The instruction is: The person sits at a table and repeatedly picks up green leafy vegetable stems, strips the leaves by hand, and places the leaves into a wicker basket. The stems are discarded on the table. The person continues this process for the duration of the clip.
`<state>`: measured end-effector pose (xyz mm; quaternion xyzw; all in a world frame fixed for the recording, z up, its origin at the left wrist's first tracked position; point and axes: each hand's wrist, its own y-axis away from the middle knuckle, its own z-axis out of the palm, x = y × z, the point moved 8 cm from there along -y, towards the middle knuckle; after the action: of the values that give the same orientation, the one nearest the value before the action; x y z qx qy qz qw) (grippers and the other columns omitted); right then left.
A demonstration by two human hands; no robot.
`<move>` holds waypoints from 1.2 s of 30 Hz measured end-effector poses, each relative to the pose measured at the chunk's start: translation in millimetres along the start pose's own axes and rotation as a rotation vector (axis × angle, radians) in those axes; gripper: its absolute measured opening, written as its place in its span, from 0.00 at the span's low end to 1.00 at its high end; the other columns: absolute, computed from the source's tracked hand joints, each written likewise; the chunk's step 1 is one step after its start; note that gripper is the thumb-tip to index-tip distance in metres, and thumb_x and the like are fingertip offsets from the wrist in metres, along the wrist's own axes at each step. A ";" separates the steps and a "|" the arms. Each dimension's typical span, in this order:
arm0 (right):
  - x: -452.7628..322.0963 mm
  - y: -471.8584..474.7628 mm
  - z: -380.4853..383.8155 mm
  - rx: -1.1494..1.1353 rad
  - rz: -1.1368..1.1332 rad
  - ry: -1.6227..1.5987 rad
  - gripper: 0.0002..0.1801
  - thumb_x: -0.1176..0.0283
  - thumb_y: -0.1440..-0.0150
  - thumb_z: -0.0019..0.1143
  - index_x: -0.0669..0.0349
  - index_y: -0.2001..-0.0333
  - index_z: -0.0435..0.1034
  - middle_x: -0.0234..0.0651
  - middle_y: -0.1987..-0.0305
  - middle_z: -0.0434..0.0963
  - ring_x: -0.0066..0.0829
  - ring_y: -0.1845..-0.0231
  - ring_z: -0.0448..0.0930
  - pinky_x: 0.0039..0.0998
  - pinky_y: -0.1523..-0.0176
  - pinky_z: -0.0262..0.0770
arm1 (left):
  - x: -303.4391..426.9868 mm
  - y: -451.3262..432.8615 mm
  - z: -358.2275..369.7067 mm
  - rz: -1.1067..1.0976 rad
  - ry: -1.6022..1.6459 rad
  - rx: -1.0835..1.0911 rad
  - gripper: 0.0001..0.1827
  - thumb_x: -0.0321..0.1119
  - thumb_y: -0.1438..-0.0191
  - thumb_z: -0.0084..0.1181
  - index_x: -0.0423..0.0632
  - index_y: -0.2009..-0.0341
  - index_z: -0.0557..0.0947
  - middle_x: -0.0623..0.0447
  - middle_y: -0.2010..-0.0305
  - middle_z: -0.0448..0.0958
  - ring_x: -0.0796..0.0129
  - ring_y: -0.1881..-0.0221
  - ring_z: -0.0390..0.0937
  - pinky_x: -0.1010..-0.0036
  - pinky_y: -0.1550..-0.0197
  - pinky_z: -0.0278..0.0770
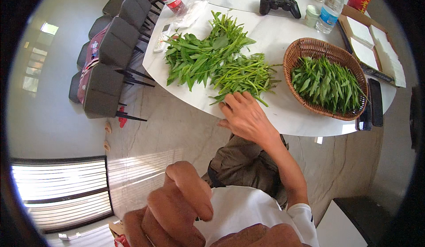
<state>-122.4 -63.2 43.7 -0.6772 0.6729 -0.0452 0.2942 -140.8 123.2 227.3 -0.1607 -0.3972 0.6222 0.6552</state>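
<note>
Loose leafy greens (199,54), which look like water spinach, lie in a spread heap on the white marble-patterned table (265,117). At the heap's near edge, the bent fingers of my right hand (244,114) touch a leafy sprig and stems; whether they grip any is hidden under the hand. My left hand (176,204) is raised very close to the camera, fingers curled, well short of the table; its inner side is not fully seen. To the right of the heap stands a brown woven basket (290,81) holding more greens (327,84), laid mostly side by side.
A red-capped bottle (171,0), a clear plastic bag (191,13) and a remote control (162,41) lie left. A black game controller (280,6), a glass jar (312,16), a water bottle (330,11) and a box of napkins (360,38) stand behind. Grey chairs (116,44) line the left.
</note>
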 end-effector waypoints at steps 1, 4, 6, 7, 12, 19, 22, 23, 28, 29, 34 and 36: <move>0.6 0.2 -0.6 0.010 -0.002 -0.004 0.25 0.57 0.53 0.75 0.63 0.57 0.78 0.36 0.60 0.71 0.38 0.54 0.77 0.39 0.50 0.72 | -2.5 -4.7 -11.3 0.036 0.033 -0.041 0.07 0.52 0.38 0.63 0.69 0.60 0.83 0.67 0.71 0.74 0.63 0.61 0.75 0.45 0.54 0.72; 2.4 2.4 -1.0 0.024 0.004 -0.015 0.25 0.57 0.52 0.75 0.63 0.58 0.78 0.36 0.60 0.71 0.38 0.54 0.77 0.39 0.50 0.72 | -33.8 -27.8 -28.1 0.044 -0.194 -0.214 0.08 0.53 0.42 0.65 0.70 0.62 0.84 0.63 0.71 0.73 0.62 0.61 0.76 0.40 0.51 0.76; 1.6 1.7 -6.2 0.039 0.002 -0.008 0.25 0.57 0.52 0.75 0.63 0.58 0.77 0.36 0.60 0.71 0.38 0.54 0.77 0.39 0.50 0.72 | -91.7 -59.3 -31.5 -0.068 -0.778 -0.393 0.14 0.47 0.44 0.70 0.59 0.55 0.85 0.57 0.64 0.81 0.63 0.58 0.80 0.49 0.48 0.79; -5.3 -4.3 -5.1 0.046 -0.027 -0.021 0.25 0.57 0.52 0.75 0.63 0.58 0.77 0.36 0.60 0.71 0.38 0.54 0.77 0.39 0.50 0.72 | -117.2 -69.6 -39.0 -0.160 -0.849 -0.405 0.14 0.40 0.43 0.70 0.50 0.55 0.86 0.55 0.60 0.84 0.65 0.57 0.83 0.56 0.48 0.81; 2.7 2.8 -5.6 0.061 -0.009 -0.013 0.25 0.56 0.54 0.76 0.62 0.59 0.78 0.36 0.60 0.71 0.38 0.55 0.77 0.39 0.50 0.72 | -267.7 -84.8 -81.2 -0.433 -1.246 -0.908 0.10 0.33 0.41 0.66 0.39 0.60 0.87 0.48 0.61 0.87 0.64 0.61 0.85 0.68 0.56 0.80; 0.5 1.7 -3.8 0.072 -0.028 -0.018 0.24 0.56 0.55 0.77 0.62 0.62 0.77 0.36 0.62 0.71 0.37 0.56 0.77 0.38 0.51 0.71 | -332.3 -72.3 -141.5 -0.160 -1.678 -1.093 0.14 0.38 0.45 0.68 0.41 0.61 0.85 0.43 0.63 0.84 0.44 0.58 0.82 0.54 0.54 0.79; 0.8 2.7 -6.2 0.077 -0.027 -0.031 0.24 0.56 0.55 0.77 0.62 0.63 0.77 0.36 0.62 0.71 0.37 0.56 0.77 0.38 0.51 0.71 | -339.1 -71.5 -144.9 -0.174 -1.747 -1.063 0.15 0.39 0.45 0.69 0.41 0.61 0.83 0.41 0.62 0.84 0.41 0.59 0.83 0.52 0.54 0.80; 0.7 2.9 -6.9 0.078 -0.028 -0.040 0.23 0.56 0.55 0.77 0.62 0.64 0.77 0.36 0.62 0.71 0.38 0.56 0.77 0.38 0.51 0.71 | -339.0 -72.8 -147.5 -0.227 -1.763 -1.028 0.16 0.40 0.45 0.69 0.41 0.61 0.84 0.41 0.62 0.85 0.41 0.59 0.83 0.52 0.55 0.80; -0.7 2.3 -4.8 0.091 -0.032 -0.034 0.23 0.56 0.55 0.77 0.62 0.65 0.77 0.36 0.62 0.71 0.38 0.56 0.76 0.38 0.52 0.71 | -325.0 -77.3 -151.0 -0.345 -1.829 -0.952 0.16 0.40 0.46 0.71 0.42 0.60 0.86 0.40 0.61 0.86 0.41 0.57 0.84 0.52 0.54 0.81; -2.3 1.4 -5.1 0.100 -0.038 -0.037 0.23 0.56 0.55 0.77 0.61 0.66 0.77 0.36 0.62 0.71 0.38 0.56 0.76 0.38 0.52 0.71 | -323.0 -76.9 -152.1 -0.343 -1.838 -0.959 0.16 0.40 0.46 0.71 0.42 0.59 0.87 0.41 0.61 0.86 0.42 0.56 0.84 0.51 0.53 0.81; -0.8 0.8 -4.3 0.046 -0.003 -0.011 0.23 0.56 0.55 0.77 0.62 0.64 0.78 0.36 0.62 0.71 0.37 0.55 0.76 0.37 0.52 0.71 | -328.7 -68.4 -157.2 -0.341 -1.820 -0.978 0.15 0.41 0.47 0.72 0.45 0.59 0.89 0.42 0.56 0.86 0.44 0.53 0.84 0.50 0.52 0.81; -1.3 0.0 -4.3 0.050 0.001 -0.016 0.23 0.56 0.55 0.78 0.62 0.63 0.78 0.35 0.61 0.72 0.37 0.55 0.76 0.38 0.52 0.72 | -328.5 -69.7 -159.2 -0.326 -1.811 -0.969 0.15 0.40 0.48 0.72 0.45 0.59 0.89 0.42 0.58 0.87 0.45 0.54 0.85 0.52 0.53 0.81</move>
<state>-124.5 -63.5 47.7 -0.6698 0.6695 -0.0564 0.3162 51.3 -153.5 70.4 0.1762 -0.9649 0.1874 0.0532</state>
